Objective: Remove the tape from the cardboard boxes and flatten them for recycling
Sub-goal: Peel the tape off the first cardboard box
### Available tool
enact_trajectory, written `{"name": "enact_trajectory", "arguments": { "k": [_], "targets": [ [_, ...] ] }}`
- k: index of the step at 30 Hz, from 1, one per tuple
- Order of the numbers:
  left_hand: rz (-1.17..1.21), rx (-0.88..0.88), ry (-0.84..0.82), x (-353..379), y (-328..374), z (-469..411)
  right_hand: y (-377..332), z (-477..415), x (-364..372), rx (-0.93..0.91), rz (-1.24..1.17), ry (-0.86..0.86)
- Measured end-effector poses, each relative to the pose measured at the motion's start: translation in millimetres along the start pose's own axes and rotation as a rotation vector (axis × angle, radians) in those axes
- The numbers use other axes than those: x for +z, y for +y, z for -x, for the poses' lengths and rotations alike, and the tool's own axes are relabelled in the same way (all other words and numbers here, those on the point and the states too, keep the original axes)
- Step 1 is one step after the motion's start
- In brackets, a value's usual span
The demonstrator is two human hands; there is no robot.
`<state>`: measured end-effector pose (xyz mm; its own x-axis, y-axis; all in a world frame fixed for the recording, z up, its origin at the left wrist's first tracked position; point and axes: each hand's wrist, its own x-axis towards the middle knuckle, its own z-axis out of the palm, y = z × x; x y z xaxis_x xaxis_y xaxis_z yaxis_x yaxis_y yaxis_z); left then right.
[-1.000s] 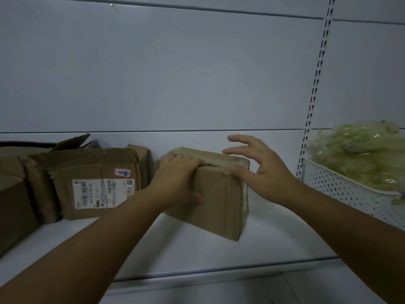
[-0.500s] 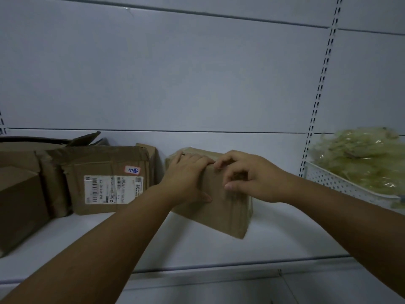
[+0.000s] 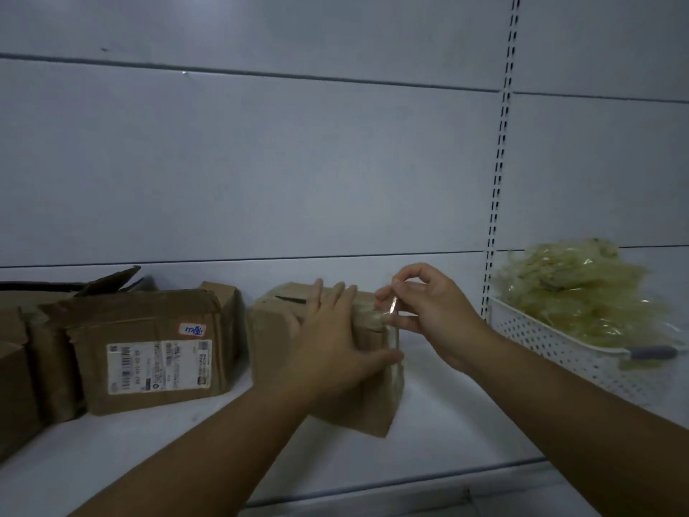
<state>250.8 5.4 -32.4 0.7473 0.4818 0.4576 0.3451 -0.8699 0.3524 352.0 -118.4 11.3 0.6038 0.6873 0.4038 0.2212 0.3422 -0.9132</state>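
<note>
Mid-frame: left hand (image 3: 332, 345) flat, pinning small box (image 3: 358, 404); right hand (image 3: 428, 311) pinching tape (image 3: 393, 305). Risk: tape snaps w/ sharp pull, box slides off shelf (image 3: 447, 423).

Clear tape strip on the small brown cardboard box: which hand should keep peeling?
Right. The right hand already pinches the clear tape strip at the small brown cardboard box's right top edge. The left hand lies flat across the box, bracing it on the white shelf.
</note>
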Motion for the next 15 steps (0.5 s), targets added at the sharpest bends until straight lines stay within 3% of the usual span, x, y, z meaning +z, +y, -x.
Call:
{"name": "enact_trajectory", "arguments": {
  "k": [5, 10, 15],
  "targets": [
    [0.043, 0.099, 0.058, -2, 19, 6, -15, 1, -2, -0.193, 0.198, 0.027],
    [0.355, 0.172, -0.136, -33, -6, 13, -26, -6, -30, -0.272, 0.217, 0.069],
    [0.493, 0.064, -0.31, -55, -34, 16, -1, -14, -36, -0.282, 0.414, -0.023]
  ]
}}
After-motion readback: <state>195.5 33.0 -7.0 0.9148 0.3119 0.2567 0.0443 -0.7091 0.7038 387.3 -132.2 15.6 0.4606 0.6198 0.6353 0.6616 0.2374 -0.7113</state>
